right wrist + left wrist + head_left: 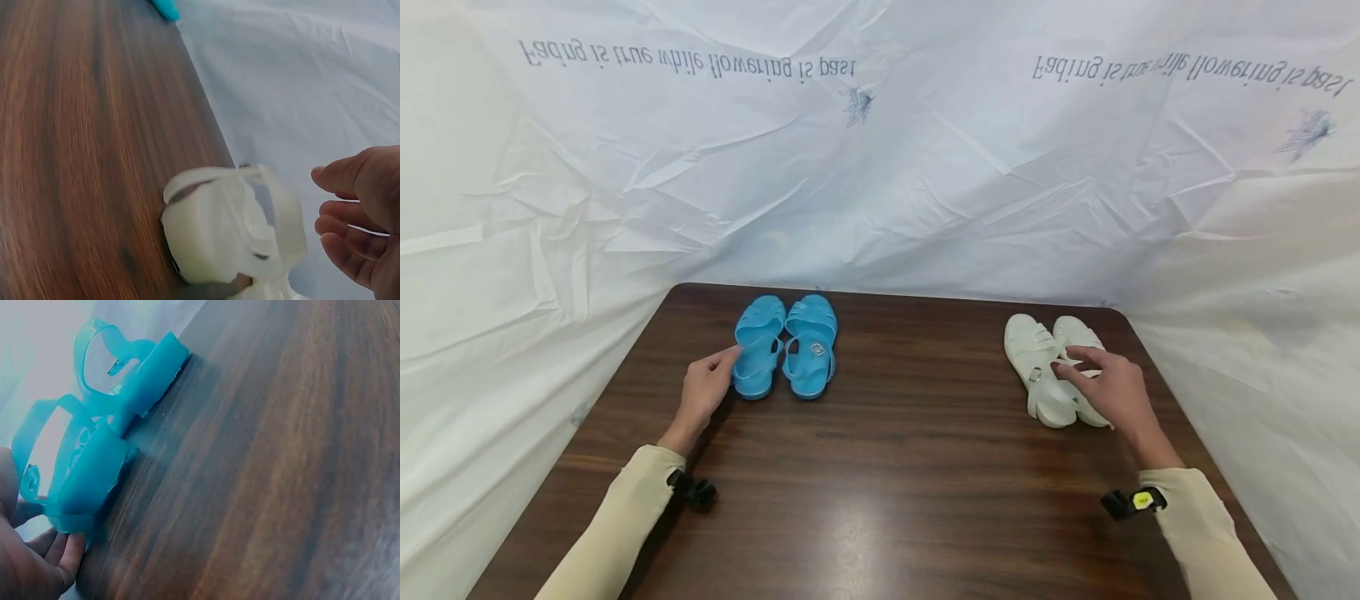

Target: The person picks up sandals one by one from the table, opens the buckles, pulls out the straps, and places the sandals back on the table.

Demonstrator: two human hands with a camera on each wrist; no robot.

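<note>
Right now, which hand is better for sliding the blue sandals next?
Probably the left hand: it touches the nearest blue sandal, while the right hand is far off, by the white sandals.

I find a makeshift, curtained booth; the building around it I cannot determine. Evidence: creased white sheeting (925,208) encloses the wood-grain table (880,450) from nine o'clock round to three; flipped lettering (688,60) at eleven; black wrist-worn devices (702,495) at half past seven and four.
</note>
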